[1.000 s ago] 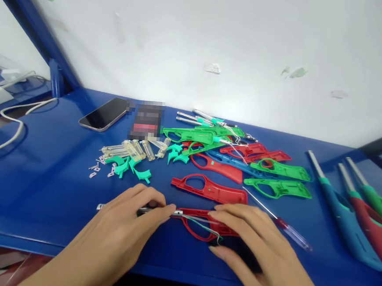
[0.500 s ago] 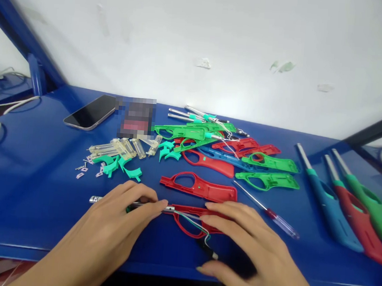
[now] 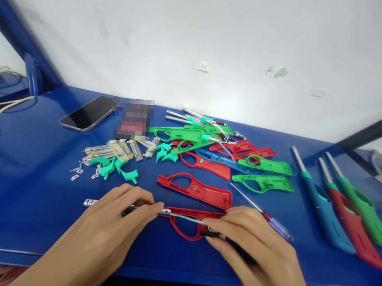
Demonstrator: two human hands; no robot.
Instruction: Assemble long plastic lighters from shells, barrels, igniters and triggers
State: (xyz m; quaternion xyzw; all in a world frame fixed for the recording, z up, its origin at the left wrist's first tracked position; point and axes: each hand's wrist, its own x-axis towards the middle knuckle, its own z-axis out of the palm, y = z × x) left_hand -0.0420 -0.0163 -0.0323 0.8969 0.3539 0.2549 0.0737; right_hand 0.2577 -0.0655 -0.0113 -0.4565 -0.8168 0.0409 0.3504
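Observation:
My left hand (image 3: 118, 225) is closed around a silver metal tube (image 3: 90, 202), whose slotted tip sticks out to the left. The tube's other end lies at the left end of a red shell half (image 3: 183, 235) with a loop-shaped opening. Thin green and white wires (image 3: 187, 218) run from the tube to the right. My right hand (image 3: 252, 240) pinches a small black part (image 3: 210, 234) at the wires' end, over the shell's right portion, which the fingers partly cover. Just behind lies another red shell half (image 3: 207, 192), open side up.
A screwdriver (image 3: 272, 222) lies behind my right hand. Three assembled lighters, one of them blue (image 3: 327, 211), are at the right. Green shells (image 3: 267, 183), clear tanks (image 3: 104, 150), teal triggers (image 3: 127, 171) and a phone (image 3: 87, 113) lie farther back on the blue table (image 3: 25, 183).
My right thumb and fingers have closed on the black part, which hung loose near the front before. The wires are now straighter along the shell. The view has shifted slightly.

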